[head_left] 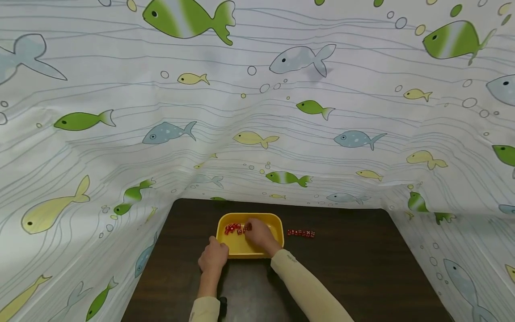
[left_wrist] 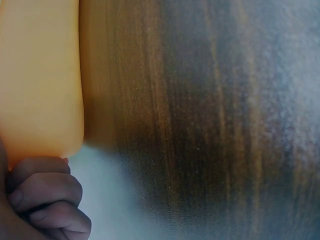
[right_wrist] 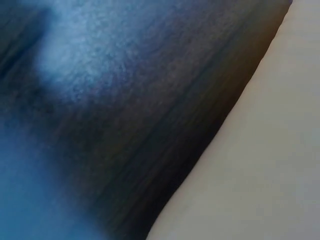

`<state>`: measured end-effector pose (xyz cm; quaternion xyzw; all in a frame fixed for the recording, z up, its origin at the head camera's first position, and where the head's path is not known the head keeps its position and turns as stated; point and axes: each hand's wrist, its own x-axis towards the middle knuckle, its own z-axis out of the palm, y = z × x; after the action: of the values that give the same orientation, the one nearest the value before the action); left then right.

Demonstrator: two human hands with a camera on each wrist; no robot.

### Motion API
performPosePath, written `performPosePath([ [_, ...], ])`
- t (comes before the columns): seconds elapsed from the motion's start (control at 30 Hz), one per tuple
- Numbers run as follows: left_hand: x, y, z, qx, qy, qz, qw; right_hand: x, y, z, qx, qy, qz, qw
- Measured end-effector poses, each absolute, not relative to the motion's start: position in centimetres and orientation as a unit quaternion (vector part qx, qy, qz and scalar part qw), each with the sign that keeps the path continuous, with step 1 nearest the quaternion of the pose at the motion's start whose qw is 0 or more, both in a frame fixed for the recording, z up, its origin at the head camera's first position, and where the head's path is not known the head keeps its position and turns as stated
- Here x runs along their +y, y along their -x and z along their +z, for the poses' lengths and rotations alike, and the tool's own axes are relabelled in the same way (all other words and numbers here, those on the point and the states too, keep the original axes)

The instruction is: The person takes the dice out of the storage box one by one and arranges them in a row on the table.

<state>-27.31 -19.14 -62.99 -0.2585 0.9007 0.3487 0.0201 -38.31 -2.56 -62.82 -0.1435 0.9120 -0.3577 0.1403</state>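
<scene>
A shallow yellow tray (head_left: 245, 255) lies on the dark table, with several red dice (head_left: 232, 228) grouped in its left back part. My left hand (head_left: 213, 254) grips the tray at its left front corner. In the left wrist view, curled fingers (left_wrist: 47, 187) lie against the tray's wall (left_wrist: 40, 75). Reaching in over the right front rim, my right hand (head_left: 259, 234) has its fingertips down among the dice and pinches one red die (head_left: 248, 226), partly hidden by the fingers. The right wrist view does not show the right hand.
Just right of the tray, several red dice (head_left: 301, 233) stand in a row on the dark wooden table (head_left: 354, 255). A white fish-patterned sheet (head_left: 249, 112) surrounds the table at the back and both sides. A pale surface (right_wrist: 260, 165) fills the right wrist view's right side.
</scene>
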Motion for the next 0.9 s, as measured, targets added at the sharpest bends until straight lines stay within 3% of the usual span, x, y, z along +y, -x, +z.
performPosePath([
  [0.57, -19.4, 27.1, -63.0, 0.903, 0.248, 0.352, 0.015, -0.6, 38.4, -60.7, 0.907, 0.158, -0.378, 0.099],
  [0.9, -19.4, 27.5, -63.5, 0.9, 0.258, 0.352, 0.026, 3.2, 38.7, -58.8, 0.915, 0.137, -0.376, 0.051],
])
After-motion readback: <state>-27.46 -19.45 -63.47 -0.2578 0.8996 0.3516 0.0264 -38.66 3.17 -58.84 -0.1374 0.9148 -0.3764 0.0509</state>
